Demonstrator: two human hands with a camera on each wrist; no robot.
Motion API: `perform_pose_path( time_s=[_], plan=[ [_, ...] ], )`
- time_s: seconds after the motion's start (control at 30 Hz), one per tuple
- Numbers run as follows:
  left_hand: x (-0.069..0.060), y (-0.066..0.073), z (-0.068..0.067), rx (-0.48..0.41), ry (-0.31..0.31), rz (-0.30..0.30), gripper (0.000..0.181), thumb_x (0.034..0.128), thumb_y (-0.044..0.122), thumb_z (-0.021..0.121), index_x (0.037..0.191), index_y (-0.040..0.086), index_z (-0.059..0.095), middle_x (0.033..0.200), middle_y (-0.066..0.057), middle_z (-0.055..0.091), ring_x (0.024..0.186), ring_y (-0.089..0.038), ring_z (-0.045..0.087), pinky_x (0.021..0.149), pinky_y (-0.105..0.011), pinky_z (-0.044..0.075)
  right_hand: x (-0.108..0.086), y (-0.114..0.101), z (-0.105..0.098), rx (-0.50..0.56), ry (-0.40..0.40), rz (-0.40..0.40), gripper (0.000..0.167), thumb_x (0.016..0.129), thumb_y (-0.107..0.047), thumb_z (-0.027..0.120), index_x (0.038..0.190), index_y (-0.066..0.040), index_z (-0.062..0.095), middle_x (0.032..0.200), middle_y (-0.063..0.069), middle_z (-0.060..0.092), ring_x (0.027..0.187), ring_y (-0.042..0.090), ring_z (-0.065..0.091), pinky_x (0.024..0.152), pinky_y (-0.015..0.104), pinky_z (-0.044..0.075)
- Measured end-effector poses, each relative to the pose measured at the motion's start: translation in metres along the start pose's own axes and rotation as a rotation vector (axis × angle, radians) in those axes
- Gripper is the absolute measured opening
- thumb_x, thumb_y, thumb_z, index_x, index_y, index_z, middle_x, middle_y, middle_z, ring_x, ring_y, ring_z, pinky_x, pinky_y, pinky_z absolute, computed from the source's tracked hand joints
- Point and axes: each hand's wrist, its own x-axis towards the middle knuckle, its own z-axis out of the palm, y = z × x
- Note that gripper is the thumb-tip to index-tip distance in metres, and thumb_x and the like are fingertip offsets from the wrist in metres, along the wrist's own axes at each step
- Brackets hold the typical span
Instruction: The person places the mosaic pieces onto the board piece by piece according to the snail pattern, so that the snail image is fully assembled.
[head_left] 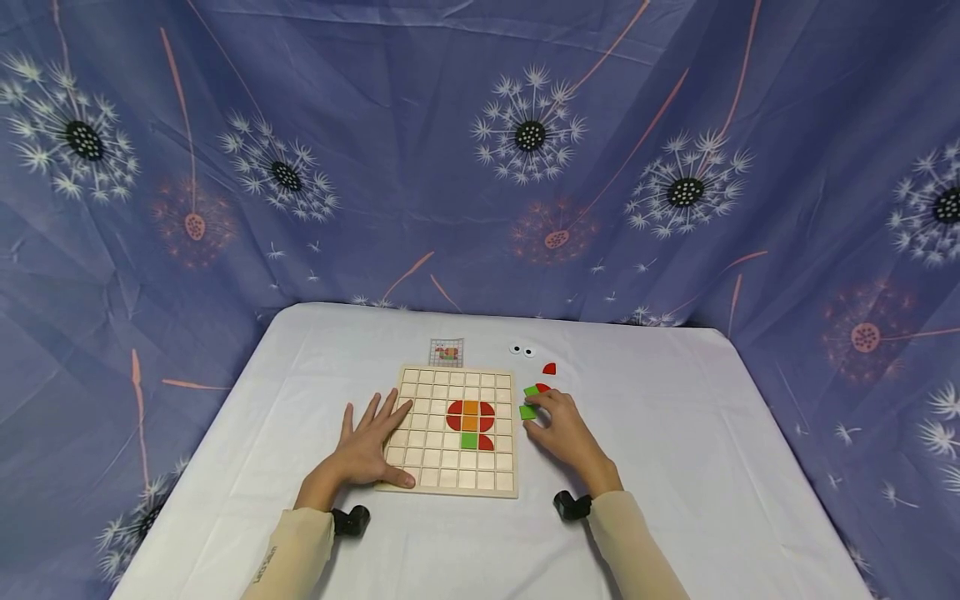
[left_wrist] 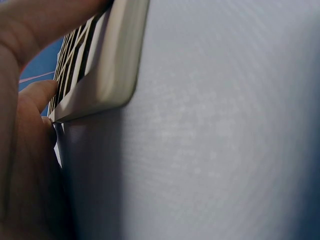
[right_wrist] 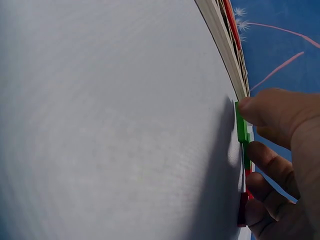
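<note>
A wooden grid board (head_left: pixel 435 482) lies flat on the table. On it sit red quarter-round tiles (head_left: pixel 487 442), two orange squares (head_left: pixel 470 408) and a green square tile (head_left: pixel 468 440). My left hand (head_left: pixel 367 450) rests over the board's left edge, fingers spread, thumb by the near edge. Just off the board's right side, my right hand (head_left: pixel 566 429) pinches a green square tile (right_wrist: pixel 241 122) between thumb and index finger, on the table. Another green tile (head_left: pixel 532 391) and a red piece (head_left: pixel 543 387) lie by its fingertips, partly hidden.
A small pattern card (head_left: pixel 447 352) lies at the board's far edge. To its right are two googly eyes (head_left: pixel 522 350) and a loose red quarter-round piece (head_left: pixel 550 368). A dandelion-print cloth (head_left: pixel 420 167) hangs behind the white-covered table (head_left: pixel 645 400).
</note>
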Motion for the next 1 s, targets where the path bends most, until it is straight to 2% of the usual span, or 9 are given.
perform_pose_path(
  time_s=[0.37,0.7,1.0],
  plan=[
    [-0.0007,0.0003,0.0,-0.004,0.002,0.001,0.137,0.0541,0.067,0.091,0.164,0.014,0.028,0.173,-0.017,0.008,0.158,-0.049,0.005,0.117,-0.075,-0.013,0.0036,0.0043,0.005,-0.038,0.024,-0.013,0.029,0.088,-0.015,0.079,0.116,-0.007,0.075,0.123,0.009,0.068,0.121,0.032,0.055,0.109,0.048,0.049],
    [-0.0009,0.0006,-0.0005,-0.005,0.003,0.001,0.137,0.0544,0.066,0.091,0.164,0.013,0.028,0.173,-0.018,0.009,0.158,-0.049,0.005,0.117,-0.075,-0.013,0.0042,0.0042,0.0041,-0.056,0.018,0.017,0.025,0.089,-0.018,0.078,0.112,-0.008,0.077,0.12,0.008,0.068,0.122,0.031,0.054,0.109,0.047,0.05],
    [-0.0014,0.0023,-0.0012,-0.004,0.001,-0.001,0.136,0.0555,0.066,0.092,0.164,0.013,0.028,0.173,-0.018,0.008,0.158,-0.049,0.004,0.117,-0.075,-0.013,0.0015,-0.0032,0.0012,-0.02,0.036,0.02,0.026,0.088,-0.021,0.08,0.111,-0.008,0.077,0.117,0.007,0.068,0.121,0.03,0.054,0.109,0.047,0.049]
  ],
)
